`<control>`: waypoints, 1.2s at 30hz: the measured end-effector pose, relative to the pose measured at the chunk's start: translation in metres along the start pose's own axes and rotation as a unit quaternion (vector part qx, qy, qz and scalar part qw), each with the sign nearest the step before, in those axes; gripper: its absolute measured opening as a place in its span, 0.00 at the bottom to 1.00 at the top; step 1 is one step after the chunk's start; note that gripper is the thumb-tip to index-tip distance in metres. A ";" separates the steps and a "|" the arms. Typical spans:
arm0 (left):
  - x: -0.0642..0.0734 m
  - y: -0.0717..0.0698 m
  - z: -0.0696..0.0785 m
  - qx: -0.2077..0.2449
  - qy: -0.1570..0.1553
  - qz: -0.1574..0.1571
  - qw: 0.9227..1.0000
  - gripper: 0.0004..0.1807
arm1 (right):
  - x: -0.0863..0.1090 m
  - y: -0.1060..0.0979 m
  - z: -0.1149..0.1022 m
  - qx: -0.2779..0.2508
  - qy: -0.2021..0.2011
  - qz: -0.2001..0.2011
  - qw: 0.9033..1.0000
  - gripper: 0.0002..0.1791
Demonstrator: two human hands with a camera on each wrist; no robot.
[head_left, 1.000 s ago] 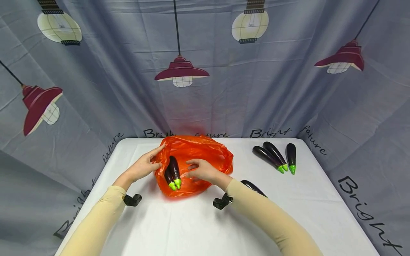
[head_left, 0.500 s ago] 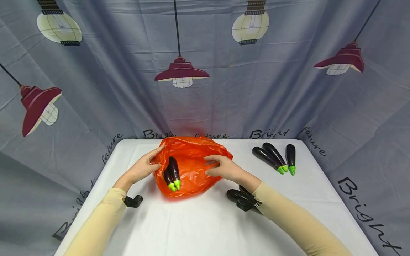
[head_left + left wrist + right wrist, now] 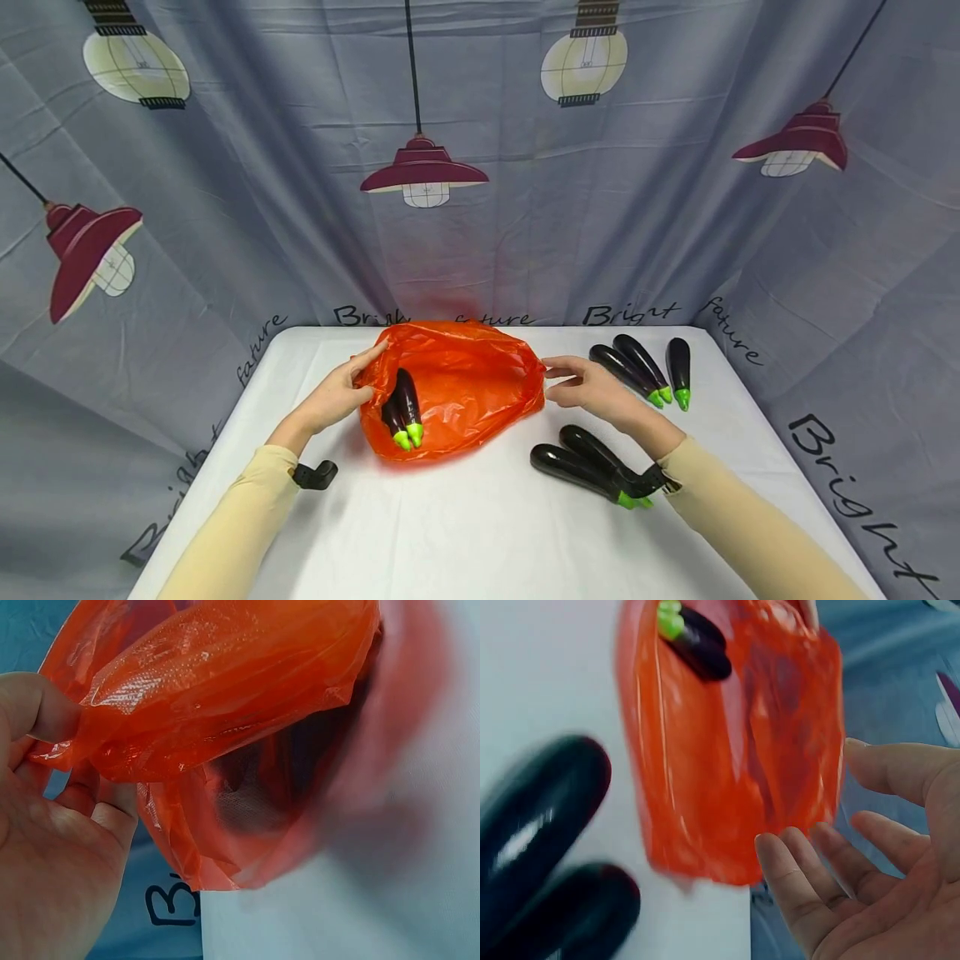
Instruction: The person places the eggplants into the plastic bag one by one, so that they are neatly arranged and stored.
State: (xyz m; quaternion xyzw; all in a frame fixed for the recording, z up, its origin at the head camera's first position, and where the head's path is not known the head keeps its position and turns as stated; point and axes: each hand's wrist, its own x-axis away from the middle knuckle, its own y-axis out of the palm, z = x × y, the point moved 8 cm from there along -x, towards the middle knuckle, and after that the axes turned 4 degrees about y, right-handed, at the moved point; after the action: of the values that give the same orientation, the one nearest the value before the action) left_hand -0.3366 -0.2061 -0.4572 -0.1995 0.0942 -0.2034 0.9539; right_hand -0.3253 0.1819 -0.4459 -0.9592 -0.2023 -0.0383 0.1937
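Observation:
A red plastic bag (image 3: 480,392) lies with its mouth spread toward me at the back middle of the table. Inside it, on the left, are two eggplants (image 3: 408,404) with green stems. My left hand (image 3: 330,404) holds the bag's left edge; in the left wrist view the thumb (image 3: 45,709) presses the red film against the fingers. My right hand (image 3: 600,392) is at the bag's right edge, fingers spread and slightly bent, holding nothing. Whether its fingertips touch the film is unclear. Below the right wrist lie two more eggplants (image 3: 573,468), their stem ends partly behind the wrist camera.
Several eggplants (image 3: 678,367) lie at the back right of the white table (image 3: 420,533). A grey curtain (image 3: 480,250) printed with lamps hangs behind the table and along both sides. A black camera mount (image 3: 315,475) sits on the left wrist.
My right hand has moved right, from inside the bag's mouth to beyond its right edge, uncovering the two near eggplants. The left hand keeps its hold on the bag.

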 end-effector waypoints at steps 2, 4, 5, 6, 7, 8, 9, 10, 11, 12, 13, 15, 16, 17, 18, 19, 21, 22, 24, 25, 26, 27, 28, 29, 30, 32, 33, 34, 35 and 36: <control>0.000 -0.001 0.000 -0.004 0.002 0.002 1.000 0.47 | 0.004 -0.014 0.005 0.007 0.004 0.017 1.000 0.36; 0.000 -0.001 0.000 -0.009 0.004 0.005 1.000 0.47 | 0.008 -0.028 0.010 0.007 0.009 0.034 0.999 0.37; 0.000 -0.002 0.001 -0.011 0.006 0.006 1.000 0.46 | 0.010 -0.034 0.013 0.004 0.011 0.040 0.999 0.38; 0.000 -0.002 0.001 -0.009 0.006 0.005 1.000 0.46 | 0.012 -0.040 0.016 0.002 0.014 0.047 0.999 0.38; 0.000 -0.002 0.000 -0.005 0.004 0.005 1.000 0.46 | 0.014 -0.046 0.019 -0.001 0.018 0.053 0.998 0.39; 0.000 -0.003 0.000 -0.001 0.002 0.005 1.000 0.45 | 0.015 -0.052 0.022 -0.005 0.023 0.059 0.998 0.39; 0.000 -0.002 0.000 0.004 0.002 0.003 1.000 0.45 | 0.017 -0.057 0.025 -0.009 0.026 0.062 0.998 0.40; 0.000 -0.002 0.000 0.009 0.002 0.001 1.000 0.44 | 0.019 -0.062 0.028 -0.013 0.029 0.066 0.997 0.40; 0.000 -0.002 0.000 0.013 0.002 0.000 1.000 0.44 | 0.020 -0.066 0.030 -0.013 0.032 0.069 0.997 0.40; 0.000 -0.002 -0.001 0.016 0.001 0.001 1.000 0.43 | 0.022 -0.070 0.033 -0.014 0.037 0.074 0.996 0.40; 0.000 -0.002 0.000 0.017 0.001 0.001 1.000 0.43 | 0.023 -0.074 0.035 -0.015 0.042 0.078 0.996 0.40; 0.001 -0.002 0.000 0.015 0.003 0.001 1.000 0.42 | 0.024 -0.080 0.040 -0.007 0.049 0.085 0.995 0.41; 0.001 -0.002 0.000 0.014 0.003 0.001 1.000 0.42 | 0.025 -0.083 0.042 -0.003 0.053 0.090 0.994 0.41; 0.001 -0.002 0.000 0.012 0.003 0.002 1.000 0.42 | 0.025 -0.087 0.045 0.003 0.060 0.097 0.994 0.41; 0.001 -0.002 0.000 0.011 0.003 0.003 1.000 0.42 | 0.025 -0.090 0.048 0.007 0.067 0.103 0.992 0.41; 0.001 -0.002 0.000 0.010 0.003 0.003 1.000 0.42 | 0.026 -0.093 0.051 0.012 0.071 0.108 0.992 0.42; 0.001 -0.002 0.000 0.010 0.004 0.005 1.000 0.42 | 0.026 -0.101 0.057 0.020 0.080 0.118 0.990 0.42; 0.001 -0.002 0.000 0.011 0.004 0.006 1.000 0.42 | 0.027 -0.105 0.061 0.023 0.085 0.124 0.988 0.42; 0.001 -0.001 0.000 0.012 0.004 0.006 1.000 0.42 | 0.028 -0.113 0.068 0.029 0.092 0.131 0.987 0.43; 0.001 0.000 0.000 0.012 0.003 0.006 1.000 0.42 | 0.030 -0.117 0.071 0.031 0.094 0.133 0.986 0.43; 0.001 0.000 0.001 0.012 0.003 0.006 1.000 0.42 | 0.032 -0.121 0.074 0.034 0.097 0.136 0.985 0.43; 0.001 0.001 0.001 0.012 0.001 0.006 1.000 0.42 | 0.033 -0.125 0.078 0.034 0.099 0.139 0.985 0.44; 0.002 0.001 0.001 0.010 0.000 0.007 1.000 0.42 | 0.035 -0.129 0.080 0.038 0.102 0.144 0.984 0.44; 0.002 0.001 0.001 0.009 0.000 0.008 1.000 0.42 | 0.037 -0.133 0.083 0.039 0.104 0.148 0.983 0.44; 0.002 0.001 0.002 0.007 0.001 0.008 1.000 0.42 | 0.039 -0.136 0.086 0.042 0.105 0.153 0.982 0.44; 0.003 0.001 0.002 0.006 0.001 0.010 1.000 0.43 | 0.041 -0.143 0.091 0.044 0.110 0.165 0.979 0.43; 0.003 0.001 0.002 0.006 0.001 0.011 1.000 0.43 | 0.042 -0.146 0.093 0.049 0.112 0.173 0.977 0.43; 0.003 0.001 0.001 0.004 0.000 0.011 1.000 0.43 | 0.043 -0.150 0.096 0.054 0.115 0.181 0.975 0.43; 0.004 0.001 0.001 0.004 0.000 0.011 1.000 0.43 | 0.043 -0.153 0.099 0.058 0.117 0.189 0.973 0.43; 0.004 0.001 0.000 0.003 -0.001 0.011 1.000 0.43 | 0.044 -0.156 0.101 0.063 0.120 0.196 0.971 0.43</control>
State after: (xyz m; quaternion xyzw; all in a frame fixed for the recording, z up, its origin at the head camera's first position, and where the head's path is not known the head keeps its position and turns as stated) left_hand -0.3328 -0.2069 -0.4581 -0.1962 0.0944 -0.1931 0.9567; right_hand -0.3488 0.3691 -0.4771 -0.9545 0.0125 -0.1017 0.2800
